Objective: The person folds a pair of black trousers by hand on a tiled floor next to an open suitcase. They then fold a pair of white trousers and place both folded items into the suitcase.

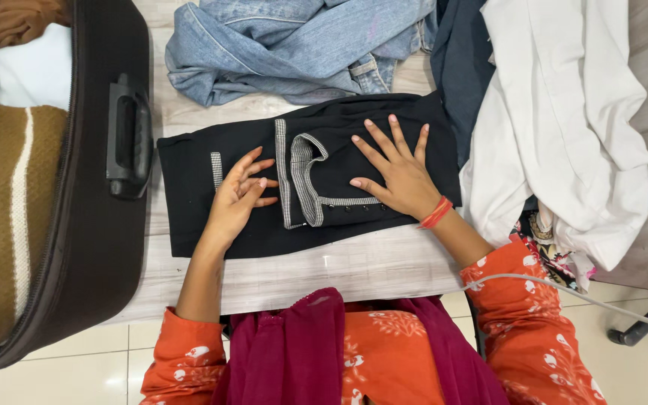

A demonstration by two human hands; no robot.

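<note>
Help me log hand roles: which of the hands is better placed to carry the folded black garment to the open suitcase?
Probably left: the left hand rests on the folded black garment nearest the dark suitcase.

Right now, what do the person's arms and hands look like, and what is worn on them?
Both hands, left hand and right hand, are bare, with no gloves or rings visible. The right wrist wears an orange-red bangle. Orange sleeves with a white floral print are pushed up near the elbows, leaving the forearms uncovered.

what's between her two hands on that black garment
In the head view, the checked collar trim of the folded black garment lies between the left hand and right hand; both rest flat on it.
</note>
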